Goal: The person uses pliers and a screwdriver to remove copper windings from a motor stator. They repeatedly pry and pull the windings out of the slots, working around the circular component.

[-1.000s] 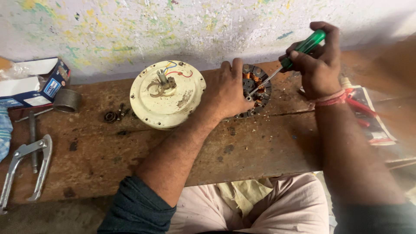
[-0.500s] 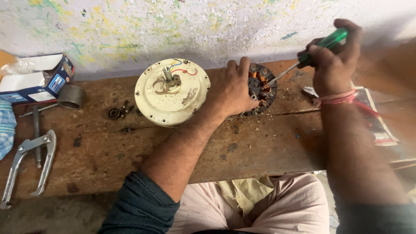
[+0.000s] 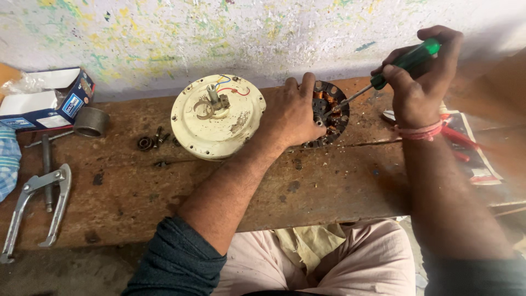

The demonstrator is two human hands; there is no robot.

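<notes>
I see my left hand (image 3: 293, 118) pressed flat, fingers spread, on the round dark motor stator with copper windings (image 3: 329, 112) at the back of the worn brown wooden table (image 3: 329, 186). My right hand (image 3: 419, 82) has its grip clenched around the green-handled screwdriver (image 3: 402, 63), tip down in the windings. The cream round metal fan housing (image 3: 218, 118) lies just beside my left hand.
</notes>
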